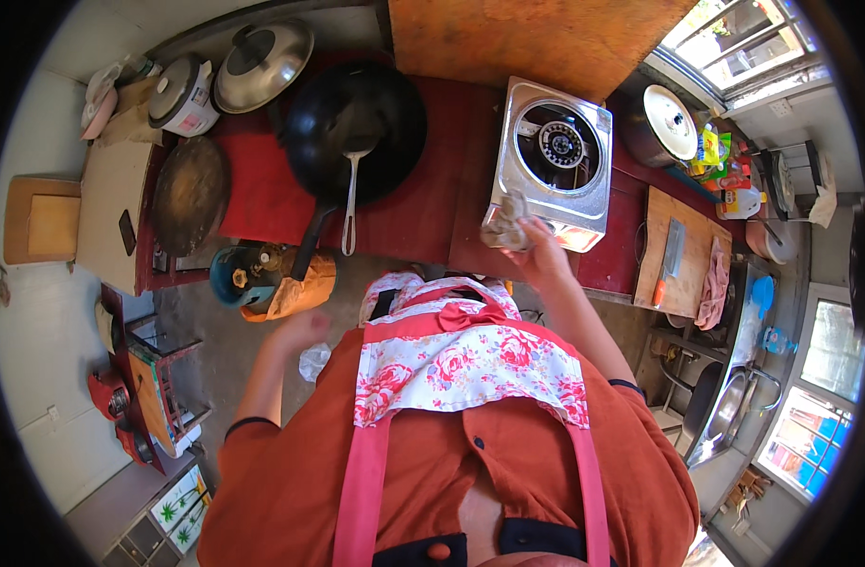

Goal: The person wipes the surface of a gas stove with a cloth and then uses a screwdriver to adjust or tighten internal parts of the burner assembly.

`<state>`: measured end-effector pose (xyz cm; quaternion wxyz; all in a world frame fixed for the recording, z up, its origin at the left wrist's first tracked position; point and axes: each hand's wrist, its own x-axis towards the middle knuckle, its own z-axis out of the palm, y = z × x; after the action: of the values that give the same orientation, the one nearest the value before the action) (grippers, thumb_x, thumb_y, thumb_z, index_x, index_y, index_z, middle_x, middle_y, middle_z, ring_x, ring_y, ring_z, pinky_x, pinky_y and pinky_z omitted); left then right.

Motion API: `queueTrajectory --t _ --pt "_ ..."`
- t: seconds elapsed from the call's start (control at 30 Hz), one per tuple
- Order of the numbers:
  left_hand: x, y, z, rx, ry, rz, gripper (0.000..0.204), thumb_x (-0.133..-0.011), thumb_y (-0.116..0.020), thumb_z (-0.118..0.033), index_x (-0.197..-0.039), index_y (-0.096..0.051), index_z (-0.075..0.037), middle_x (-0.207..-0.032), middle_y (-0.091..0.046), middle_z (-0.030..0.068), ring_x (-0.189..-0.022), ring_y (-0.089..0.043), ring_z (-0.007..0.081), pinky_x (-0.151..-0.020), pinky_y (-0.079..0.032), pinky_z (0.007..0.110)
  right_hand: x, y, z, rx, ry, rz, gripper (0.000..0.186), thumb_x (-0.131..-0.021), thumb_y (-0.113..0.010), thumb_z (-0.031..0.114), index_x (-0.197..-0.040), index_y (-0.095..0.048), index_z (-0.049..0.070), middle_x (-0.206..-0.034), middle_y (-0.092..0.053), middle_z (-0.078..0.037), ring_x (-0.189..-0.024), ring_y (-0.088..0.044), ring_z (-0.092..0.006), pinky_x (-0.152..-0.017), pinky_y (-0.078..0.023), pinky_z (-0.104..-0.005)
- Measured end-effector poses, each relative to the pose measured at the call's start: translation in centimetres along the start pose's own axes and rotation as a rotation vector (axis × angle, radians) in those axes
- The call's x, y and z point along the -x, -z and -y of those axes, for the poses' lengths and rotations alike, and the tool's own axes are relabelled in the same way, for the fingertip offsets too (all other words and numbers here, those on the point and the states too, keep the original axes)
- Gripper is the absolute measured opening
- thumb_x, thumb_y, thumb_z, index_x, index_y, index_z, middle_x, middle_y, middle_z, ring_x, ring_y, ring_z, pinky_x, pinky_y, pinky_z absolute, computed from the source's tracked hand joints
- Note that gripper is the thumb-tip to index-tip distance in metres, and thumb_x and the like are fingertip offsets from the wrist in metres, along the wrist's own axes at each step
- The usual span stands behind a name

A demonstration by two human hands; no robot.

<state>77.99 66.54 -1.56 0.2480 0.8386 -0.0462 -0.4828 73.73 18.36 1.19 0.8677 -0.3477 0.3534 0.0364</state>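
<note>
My right hand (542,257) is closed round a crumpled greyish-brown rag (506,223), held at the near left corner of a silver gas stove (576,203). The stove's round burner well is bare of any pot. My left hand (306,331) hangs low at my left side, blurred, its fingers not clear. Beyond it, a large black wok (395,123) rests on the dark red counter (432,203). A metal spatula (351,194) lies in the wok, its handle jutting out over the near rim.
A cleaver (674,248) lies on a wooden board (697,274) right of the stove, near a lidded pot (672,123). On the left are a round wooden board (192,196), a rice cooker (187,104) and a domed lid (281,71). An orange bag (295,295) stands below the counter.
</note>
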Motion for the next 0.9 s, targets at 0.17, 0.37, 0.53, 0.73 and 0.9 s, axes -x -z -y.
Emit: queueTrajectory --t 0.17,0.37,0.53,0.73,0.9 --pt "3.4 -1.3 4.9 -0.634 0.349 0.205 0.025 -0.082 -0.063 -0.021 -0.1 -0.071 -0.005 -0.108 -0.068 0.0181 -0.097 -0.065 0.0362 -0.082 -0.052 0.045 -1.3 4.9 2.5 0.494 0.272 -0.351 0.031 -0.092 -0.063 0.021 -0.119 -0.061 0.006 -0.098 -0.068 -0.006 -0.085 -0.068 -0.0172 -0.067 -0.058 -0.0312" --pt "-2.8 -0.9 -4.5 -0.276 -0.066 -0.204 0.027 -0.086 -0.06 -0.025 -0.102 -0.071 -0.006 -0.102 -0.069 0.0156 -0.092 -0.067 0.0349 -0.081 -0.052 0.043 -10.2 7.5 3.1 1.273 0.683 -0.377 0.036 -0.086 -0.066 0.023 -0.117 -0.063 0.005 -0.104 -0.067 -0.019 -0.094 -0.066 -0.0322 -0.082 -0.053 -0.0411" --pt "-9.2 -2.4 -13.7 0.033 -0.387 -0.33 0.033 -0.087 -0.067 -0.022 -0.115 -0.065 -0.005 -0.105 -0.069 0.0153 -0.089 -0.07 0.0261 -0.079 -0.055 0.037 -14.3 1.4 -0.3 1.693 0.822 -0.341 0.036 -0.087 -0.062 0.024 -0.121 -0.06 0.011 -0.104 -0.061 -0.02 -0.102 -0.058 -0.0388 -0.09 -0.048 -0.0471" --pt "-17.2 -6.7 -26.9 0.096 -0.445 -0.333 0.058 -0.088 -0.068 -0.023 -0.139 -0.047 -0.005 -0.121 -0.064 0.0168 -0.095 -0.069 0.0221 -0.086 -0.054 0.034 -10.4 6.7 1.6 1.781 0.893 -0.029 0.031 -0.085 -0.059 0.012 -0.116 -0.061 0.014 -0.105 -0.058 -0.016 -0.1 -0.057 -0.0372 -0.086 -0.049 -0.0455" --pt "-21.8 -9.4 -35.1 -0.176 -0.229 -0.388 0.09 -0.081 -0.072 -0.043 -0.149 -0.03 -0.003 -0.13 -0.059 0.0214 -0.116 -0.06 0.0341 -0.098 -0.047 0.042 -7.4 19.3 7.9 1.792 0.858 -0.429 0.035 -0.08 -0.064 0.008 -0.115 -0.062 0.013 -0.101 -0.06 -0.014 -0.092 -0.056 -0.0359 -0.084 -0.047 -0.0471"
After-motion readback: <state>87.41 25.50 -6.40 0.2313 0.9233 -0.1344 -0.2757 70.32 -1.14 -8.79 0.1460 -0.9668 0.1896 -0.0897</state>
